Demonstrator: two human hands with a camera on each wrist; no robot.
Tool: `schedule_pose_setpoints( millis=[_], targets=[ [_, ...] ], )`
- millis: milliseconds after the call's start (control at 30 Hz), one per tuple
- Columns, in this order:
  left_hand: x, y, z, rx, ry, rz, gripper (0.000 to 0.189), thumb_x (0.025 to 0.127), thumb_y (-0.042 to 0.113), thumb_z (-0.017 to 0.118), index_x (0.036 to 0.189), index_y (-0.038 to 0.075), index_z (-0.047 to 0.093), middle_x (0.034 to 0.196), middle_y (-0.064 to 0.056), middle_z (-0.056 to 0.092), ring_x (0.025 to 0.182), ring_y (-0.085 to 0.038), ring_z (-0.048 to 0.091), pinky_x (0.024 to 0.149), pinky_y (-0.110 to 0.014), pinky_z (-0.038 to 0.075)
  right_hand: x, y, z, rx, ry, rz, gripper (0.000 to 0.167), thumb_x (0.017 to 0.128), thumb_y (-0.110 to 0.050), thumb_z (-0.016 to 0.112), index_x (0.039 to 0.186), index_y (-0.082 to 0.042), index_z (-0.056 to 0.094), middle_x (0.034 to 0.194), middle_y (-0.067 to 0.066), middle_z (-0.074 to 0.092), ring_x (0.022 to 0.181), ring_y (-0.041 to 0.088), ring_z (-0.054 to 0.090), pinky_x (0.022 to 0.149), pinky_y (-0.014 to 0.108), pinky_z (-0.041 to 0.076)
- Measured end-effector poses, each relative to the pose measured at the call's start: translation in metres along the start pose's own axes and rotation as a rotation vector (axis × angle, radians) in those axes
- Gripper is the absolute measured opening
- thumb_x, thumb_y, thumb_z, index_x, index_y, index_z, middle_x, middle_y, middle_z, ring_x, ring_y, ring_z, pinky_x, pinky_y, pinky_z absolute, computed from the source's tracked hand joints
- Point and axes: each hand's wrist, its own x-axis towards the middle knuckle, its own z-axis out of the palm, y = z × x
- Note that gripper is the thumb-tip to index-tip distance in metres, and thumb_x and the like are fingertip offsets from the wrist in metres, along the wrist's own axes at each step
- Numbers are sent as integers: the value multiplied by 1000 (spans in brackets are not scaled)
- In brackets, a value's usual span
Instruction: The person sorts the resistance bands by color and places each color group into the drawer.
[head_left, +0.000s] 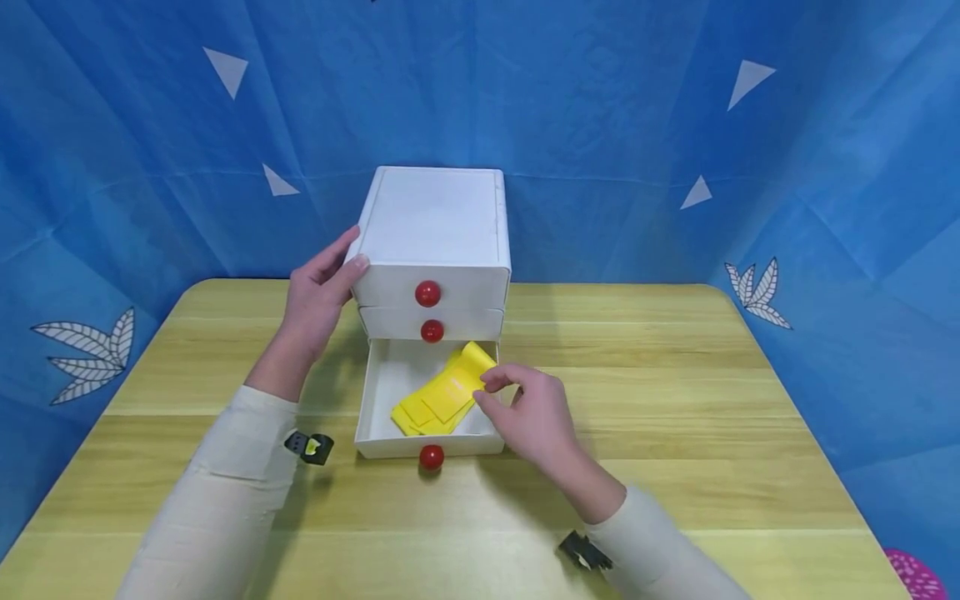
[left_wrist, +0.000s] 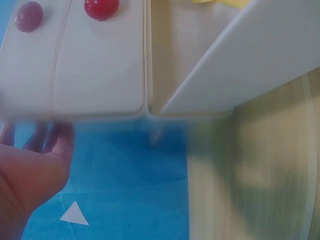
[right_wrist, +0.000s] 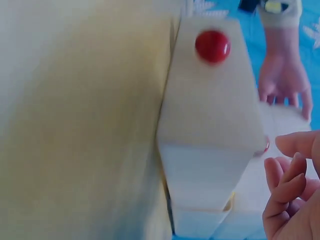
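A small white drawer cabinet [head_left: 438, 217] has its bottom drawer [head_left: 384, 379] pulled out. Inside it lies a yellow, flat, layered piece [head_left: 442, 398] with a rolled end, like a folded band. My left hand [head_left: 315, 304] rests against the cabinet's left side, thumb at the top edge; the left wrist view shows its fingers [left_wrist: 62, 140] along that side. Over the drawer's right wall hovers my right hand [head_left: 536, 412], its thumb and forefinger apart beside the yellow piece. Its fingers [right_wrist: 287, 192] curl loosely with nothing between them in the right wrist view.
Red round knobs mark the upper drawer [head_left: 393, 287], the middle drawer [head_left: 390, 323] and the pulled-out one. The cabinet stands on a light wooden table [head_left: 637, 400] near its back edge. A blue patterned cloth [head_left: 600, 125] hangs behind and at both sides.
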Motion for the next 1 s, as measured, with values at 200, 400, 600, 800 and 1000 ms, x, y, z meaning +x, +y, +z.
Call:
schedule_pose_setpoints(
  millis=[200, 400, 600, 800, 1000],
  targets=[
    [0, 2, -1, -7, 2, 2, 54, 99, 36, 64, 150, 31, 48, 154, 1, 42, 135, -23, 45, 106, -46, 41, -31, -10, 9, 96, -46, -49, 9, 83, -11, 81, 90, -15, 77, 80, -14, 69, 43, 7, 41, 39, 23, 36],
    [0, 1, 0, -4, 3, -2, 54, 99, 36, 64, 150, 31, 48, 154, 1, 42, 135, -23, 45, 106, -46, 41, -49, -6, 25, 72, -53, -120, 10, 82, -9, 82, 91, -10, 77, 84, -8, 73, 41, -1, 38, 37, 21, 37],
    [-1, 1, 0, 7, 0, -6, 54, 99, 37, 63, 150, 32, 47, 154, 2, 42, 136, -23, 44, 106, -46, 41, -65, -1, 38, 196, -44, -60, 12, 82, -14, 83, 92, -9, 79, 88, -2, 75, 38, -5, 35, 33, 16, 31],
    [0, 1, 1, 7, -6, -4, 54, 99, 38, 63, 150, 33, 47, 154, 3, 42, 135, -22, 44, 107, -47, 41, -73, 7, 54, 278, -3, -30, 17, 81, -21, 86, 94, -12, 80, 92, 1, 76, 39, -1, 38, 35, 17, 35],
    [0, 0, 0, -3, -5, -1, 53, 99, 36, 64, 150, 32, 48, 153, 2, 43, 134, -22, 46, 107, -47, 41, -73, 15, 68, 223, 15, -74, 26, 78, -17, 88, 102, -16, 80, 97, -8, 75, 68, 10, 67, 51, 21, 50]
  ],
)
